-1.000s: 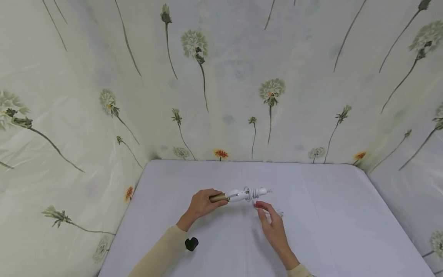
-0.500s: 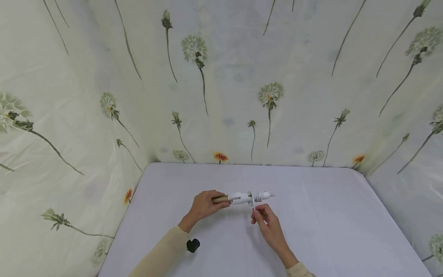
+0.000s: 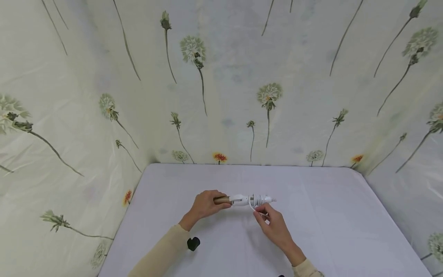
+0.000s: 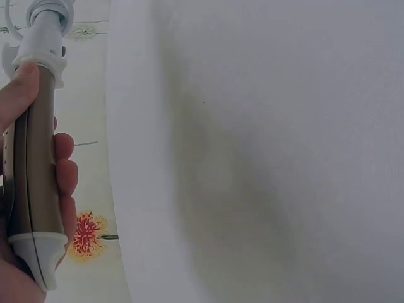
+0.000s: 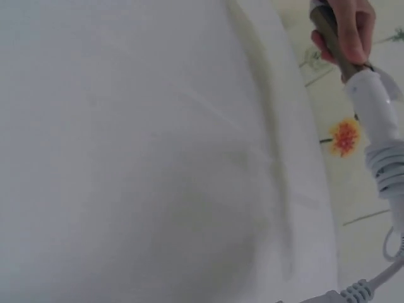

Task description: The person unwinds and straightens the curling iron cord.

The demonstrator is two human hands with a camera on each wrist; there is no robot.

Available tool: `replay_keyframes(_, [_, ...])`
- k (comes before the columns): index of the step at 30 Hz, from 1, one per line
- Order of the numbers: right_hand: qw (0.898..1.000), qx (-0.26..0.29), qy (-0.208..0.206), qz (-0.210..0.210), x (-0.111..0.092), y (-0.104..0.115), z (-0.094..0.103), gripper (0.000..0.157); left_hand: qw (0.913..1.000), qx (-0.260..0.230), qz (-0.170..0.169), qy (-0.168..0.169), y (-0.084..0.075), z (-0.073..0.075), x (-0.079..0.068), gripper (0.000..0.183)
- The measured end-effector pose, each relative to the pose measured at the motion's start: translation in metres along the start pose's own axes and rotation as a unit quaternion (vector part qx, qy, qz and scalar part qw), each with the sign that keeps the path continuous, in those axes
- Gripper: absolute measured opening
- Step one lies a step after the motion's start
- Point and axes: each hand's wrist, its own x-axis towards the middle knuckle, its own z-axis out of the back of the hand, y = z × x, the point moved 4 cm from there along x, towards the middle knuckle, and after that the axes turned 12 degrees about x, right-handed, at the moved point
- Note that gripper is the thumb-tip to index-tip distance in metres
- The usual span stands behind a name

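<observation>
A curling iron with a brown barrel and white handle (image 3: 240,200) is held roughly level above the table, its handle end to the right. My left hand (image 3: 206,204) grips the barrel (image 4: 41,158), fingers wrapped round it and thumb along it near the handle. Several turns of white cord (image 3: 259,200) wind round the handle. My right hand (image 3: 275,227) pinches the loose length of this cord just below the handle. In the right wrist view, a white ribbed cord fitting (image 5: 358,292) shows at the bottom edge; my right hand is out of that view.
A white-covered table (image 3: 328,215) lies beneath both hands. A small black object (image 3: 193,243) is beside the left sleeve, and part of another dark object (image 3: 281,276) shows at the bottom edge. Flower-patterned cloth (image 3: 228,96) surrounds the back and sides.
My right fingers, looser one second ago, have closed to a pinch on the cord, and that hand is slightly lower and further right. The curling iron has shifted slightly right in my left hand's grip.
</observation>
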Motion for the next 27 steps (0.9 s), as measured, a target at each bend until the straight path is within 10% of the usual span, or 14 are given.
replay_keyframes(27, [0.990, -0.104, 0.026, 0.095, 0.024, 0.010, 0.010, 0.020, 0.9990, -0.025, -0.013, 0.035, 0.009, -0.012, -0.014, 0.042])
